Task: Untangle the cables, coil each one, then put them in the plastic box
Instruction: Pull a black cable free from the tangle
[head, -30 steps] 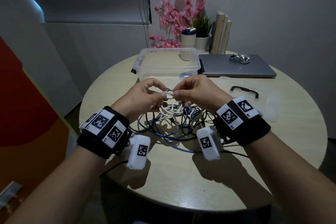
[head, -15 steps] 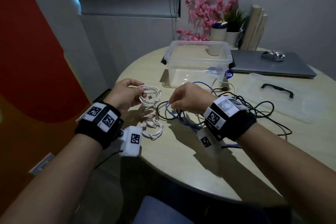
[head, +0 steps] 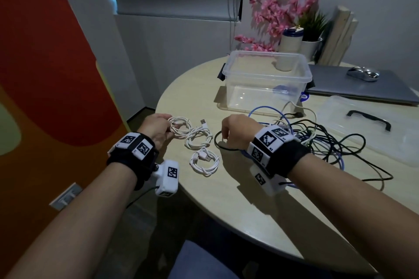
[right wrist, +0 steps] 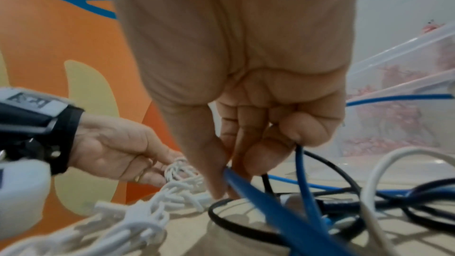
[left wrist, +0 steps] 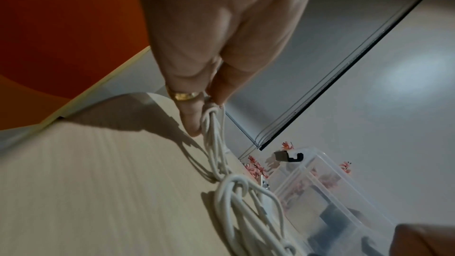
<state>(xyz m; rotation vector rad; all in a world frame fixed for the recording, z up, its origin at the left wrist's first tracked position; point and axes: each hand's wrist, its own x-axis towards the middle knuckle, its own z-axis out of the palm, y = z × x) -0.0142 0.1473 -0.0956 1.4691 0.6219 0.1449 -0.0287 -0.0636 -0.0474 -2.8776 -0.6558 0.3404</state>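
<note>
two hands worked at the left edge of a round tabletop (head: 260, 222) where the sorting stage of the job appeared half done. the plastic box (head: 267, 70) stood open near the far edge and seemed to hold no cable yet, with its lid (head: 371, 129) lying to the right. a tangle of black and blue cables (head: 322, 142) sprawled between box and near edge, not yet coiled. three white cable coils (head: 197, 140) lay in a row towards the left edge, apart from the tangle. the left hand (head: 156, 129) held the farthest white coil, thumb and fingers (left wrist: 189, 116) pinched narrow on its bundled strands. the right hand (head: 235, 129) hung over the tangle's left side, fingers (right wrist: 258, 155) curled round a blue cable (right wrist: 270, 207) with a black loop just beneath. judged from this, white cables were finished and the blue one was being picked out; the next move likely called for lifting it slowly free of the black loops, following it to an end before winding, so that nothing snagged.
</note>
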